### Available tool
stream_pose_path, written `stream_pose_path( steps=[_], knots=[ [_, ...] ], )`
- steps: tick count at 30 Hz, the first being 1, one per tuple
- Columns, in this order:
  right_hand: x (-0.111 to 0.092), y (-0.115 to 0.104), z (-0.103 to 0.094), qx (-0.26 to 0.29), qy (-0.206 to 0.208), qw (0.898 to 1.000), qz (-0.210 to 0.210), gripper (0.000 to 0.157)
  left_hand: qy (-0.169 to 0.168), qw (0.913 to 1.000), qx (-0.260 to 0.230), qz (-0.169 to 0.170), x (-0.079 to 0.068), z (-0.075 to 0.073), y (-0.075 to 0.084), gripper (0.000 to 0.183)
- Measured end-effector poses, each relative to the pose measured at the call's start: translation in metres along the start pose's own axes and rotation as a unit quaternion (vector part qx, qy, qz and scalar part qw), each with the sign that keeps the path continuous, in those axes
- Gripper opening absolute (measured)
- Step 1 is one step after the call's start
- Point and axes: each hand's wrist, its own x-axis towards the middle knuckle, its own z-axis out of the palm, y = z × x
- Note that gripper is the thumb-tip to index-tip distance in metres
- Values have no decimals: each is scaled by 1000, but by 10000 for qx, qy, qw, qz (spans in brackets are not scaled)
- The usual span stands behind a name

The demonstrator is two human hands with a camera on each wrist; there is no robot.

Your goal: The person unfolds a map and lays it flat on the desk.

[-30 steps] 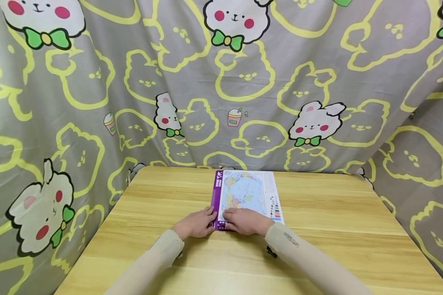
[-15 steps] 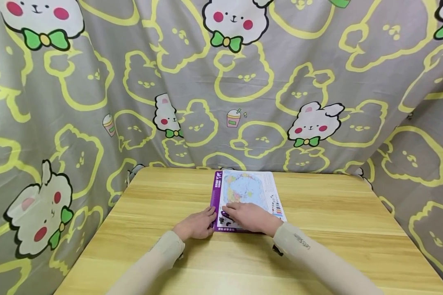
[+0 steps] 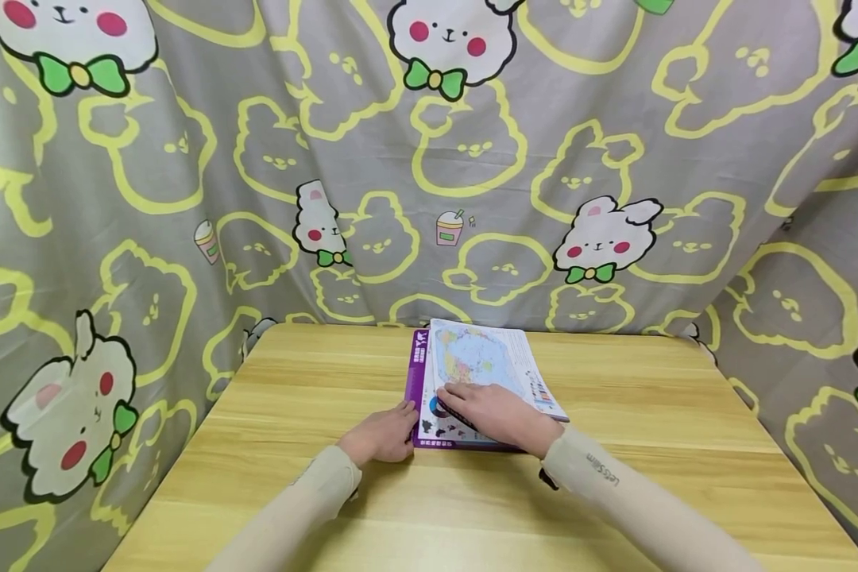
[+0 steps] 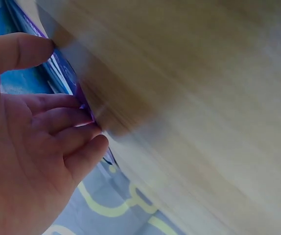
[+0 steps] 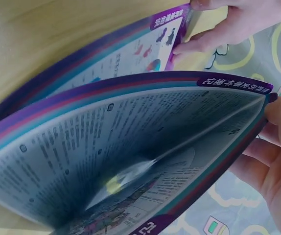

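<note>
A folded world map (image 3: 479,353) with purple borders lies near the far side of the table, its upper layer raised from the panel beneath. My right hand (image 3: 496,409) reaches over the map and pinches the raised layer's edge between thumb and fingers. In the right wrist view that layer parts into two printed pages (image 5: 96,132) meeting at a crease. At the purple left border, my left hand (image 3: 382,433) presses with its fingers near the front corner. The left wrist view shows its fingertips (image 4: 99,139) touching the purple edge, fingers only slightly bent.
The wooden table (image 3: 293,373) extends on both sides of the map. A grey curtain (image 3: 372,159) with yellow outlines and rabbit faces hangs behind the far edge and along both sides.
My right hand has moved right and lifted the map's upper layer, which has shifted right and up, uncovering more of the panel below. The left hand stays at the purple border.
</note>
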Motion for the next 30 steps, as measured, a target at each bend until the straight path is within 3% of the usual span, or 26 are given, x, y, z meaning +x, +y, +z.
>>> stream_pose_path(
  steps=[14,30],
  knots=[
    [-23,10,-22,-359,289,9989,25,44,25,9978,614,-246,9,2,18,60],
    [-41,22,-31,-324,650,9974,-6,53,47,9978,501,-429,4,7,12,62]
  ],
)
